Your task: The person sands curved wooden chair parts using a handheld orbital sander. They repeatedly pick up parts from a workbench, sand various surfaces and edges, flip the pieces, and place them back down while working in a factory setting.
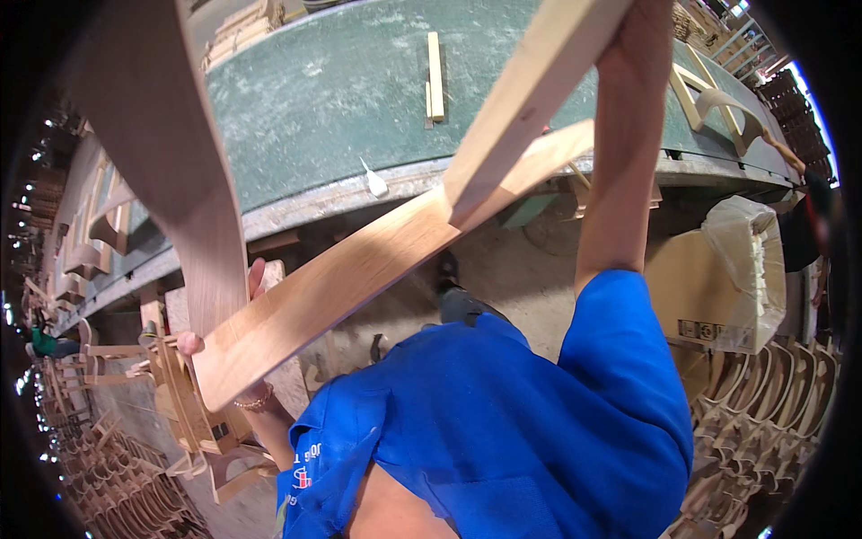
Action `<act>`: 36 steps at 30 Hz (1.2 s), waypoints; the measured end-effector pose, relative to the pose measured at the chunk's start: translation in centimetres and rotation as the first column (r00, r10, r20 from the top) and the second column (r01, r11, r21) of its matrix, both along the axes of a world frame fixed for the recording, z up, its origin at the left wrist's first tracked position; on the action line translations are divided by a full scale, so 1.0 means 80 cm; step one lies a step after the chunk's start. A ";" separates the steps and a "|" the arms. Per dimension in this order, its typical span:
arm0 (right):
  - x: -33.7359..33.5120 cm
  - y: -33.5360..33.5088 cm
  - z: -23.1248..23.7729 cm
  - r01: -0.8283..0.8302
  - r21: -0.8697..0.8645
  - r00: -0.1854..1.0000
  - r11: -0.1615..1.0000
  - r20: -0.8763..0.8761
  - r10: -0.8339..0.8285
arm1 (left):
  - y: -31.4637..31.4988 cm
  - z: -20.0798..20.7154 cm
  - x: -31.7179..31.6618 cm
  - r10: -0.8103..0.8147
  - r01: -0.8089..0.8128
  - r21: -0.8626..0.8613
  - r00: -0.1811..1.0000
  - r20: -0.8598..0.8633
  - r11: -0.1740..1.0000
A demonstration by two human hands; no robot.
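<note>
I hold up a pale wooden frame (332,278), tilted in front of my body. It has a flat rail, a wide curved piece (171,135) rising at the left and a straight bar (530,99) meeting the rail near its middle. My left hand (258,277) is closed around the corner where rail and curved piece meet; its palm is hidden behind the wood. A beaded bracelet shows at that wrist. With the arm stretched far forward, my right hand (639,45) grips the upper end of the bar, its fingers partly hidden.
Beyond the frame stands a long green-topped workbench (314,99), bearing a small white glue bottle (374,182) and narrow wooden strips (435,76). A cardboard box (700,287) with a plastic liner stands at right. Stacked curved wooden parts (772,404) lie lower right. Another person (804,216) is at far right.
</note>
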State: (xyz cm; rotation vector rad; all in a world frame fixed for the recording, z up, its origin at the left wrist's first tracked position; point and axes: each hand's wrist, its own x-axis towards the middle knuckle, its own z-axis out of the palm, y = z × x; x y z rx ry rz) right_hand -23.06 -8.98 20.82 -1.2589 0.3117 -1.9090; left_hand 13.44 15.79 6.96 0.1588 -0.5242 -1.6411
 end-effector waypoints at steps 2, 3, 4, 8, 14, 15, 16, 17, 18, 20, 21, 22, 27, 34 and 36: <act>0.021 -0.003 0.020 -0.091 0.019 0.996 0.996 -0.019 0.091 | 0.005 0.014 0.024 0.038 -0.044 0.079 0.997 0.069 0.996; 0.026 -0.018 0.024 -0.150 -0.033 0.983 0.988 -0.112 0.145 | 0.006 0.030 0.034 0.077 -0.094 0.164 0.991 0.110 0.982; 0.039 -0.027 0.029 -0.162 0.003 0.984 0.987 -0.069 0.162 | -0.015 0.040 0.021 0.302 -0.360 0.160 0.905 0.300 0.919; 0.094 -0.095 0.031 -0.322 0.126 0.945 0.938 0.102 0.311 | -0.044 0.080 0.008 0.509 -0.627 0.247 0.760 0.404 0.739; 0.159 -0.164 0.011 -0.429 0.231 0.903 0.873 0.110 0.415 | -0.097 0.059 0.097 0.709 -0.903 -0.340 -0.058 0.703 0.264; 0.170 -0.166 0.006 -0.473 0.239 0.881 0.848 0.137 0.453 | -0.098 0.064 0.103 0.728 -0.889 -0.403 -0.126 0.674 0.219; 0.182 -0.167 0.001 -0.519 0.244 0.855 0.819 0.165 0.492 | -0.095 0.070 0.109 0.732 -0.894 -0.425 -0.194 0.653 0.141; 0.192 -0.173 -0.006 -0.550 0.255 0.835 0.796 0.189 0.516 | -0.101 0.076 0.108 0.734 -0.895 -0.439 -0.246 0.633 0.078; 0.203 -0.185 -0.014 -0.495 0.260 0.869 0.829 0.151 0.472 | -0.108 0.084 0.105 0.731 -0.893 -0.450 -0.293 0.616 0.022; 0.223 -0.213 -0.035 -0.482 0.285 0.876 0.829 0.176 0.449 | -0.128 0.105 0.102 0.706 -0.884 -0.466 -0.347 0.618 -0.027; 0.237 -0.223 -0.046 -0.478 0.308 0.878 0.823 0.186 0.441 | -0.138 0.115 0.098 0.684 -0.882 -0.469 -0.373 0.626 -0.052; 0.249 -0.233 -0.061 -0.452 0.332 0.892 0.828 0.152 0.427 | -0.149 0.116 0.090 0.674 -0.862 -0.506 -0.395 0.624 -0.037; 0.323 -0.287 -0.137 -0.480 0.523 0.876 0.704 0.254 0.409 | -0.185 0.109 0.131 0.536 -0.732 -0.678 -0.600 0.594 -0.066; 0.389 -0.342 -0.204 -0.165 0.516 0.974 0.840 -0.050 0.222 | -0.277 0.075 0.272 0.627 -0.680 -0.731 -0.595 0.504 -0.058; 0.404 -0.326 -0.208 -0.144 0.452 0.921 0.880 -0.265 0.286 | -0.255 0.067 0.305 0.577 -0.661 -0.748 -0.636 0.512 -0.064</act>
